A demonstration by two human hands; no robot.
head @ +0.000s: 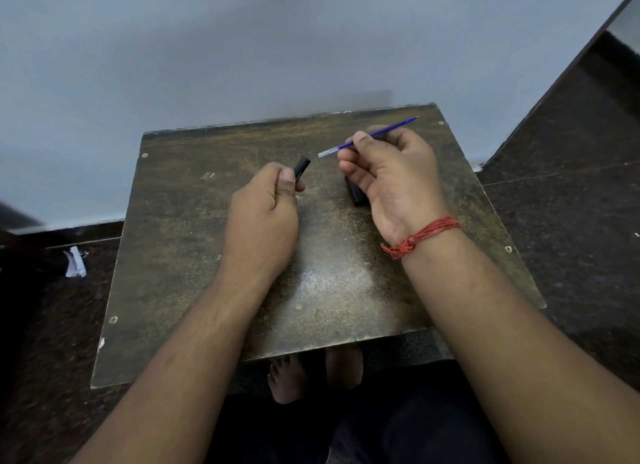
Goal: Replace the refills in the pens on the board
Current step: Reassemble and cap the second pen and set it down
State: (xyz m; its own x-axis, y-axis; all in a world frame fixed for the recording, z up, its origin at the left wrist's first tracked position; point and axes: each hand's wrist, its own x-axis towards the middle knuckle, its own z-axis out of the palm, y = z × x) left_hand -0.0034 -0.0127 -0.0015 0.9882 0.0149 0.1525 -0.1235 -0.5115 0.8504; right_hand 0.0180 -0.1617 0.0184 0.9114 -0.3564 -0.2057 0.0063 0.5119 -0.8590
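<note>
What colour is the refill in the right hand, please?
The refill is blue, with a clear whitish end nearest the left hand; the head view shows it.

Your two hands, raised over the board [194, 255].

Your left hand [266, 217] curls around a black pen barrel [300, 168], thumb on top. Your right hand [391, 179], palm turned inward near the board's far edge, pinches a blue refill [367, 138].

Pale grey wall [242, 40] fills the back. Dark speckled floor [571, 221] runs along both sides. A crumpled white paper scrap [75, 262] lies on the floor at left. Bare feet [287, 377] show under the near edge.
</note>
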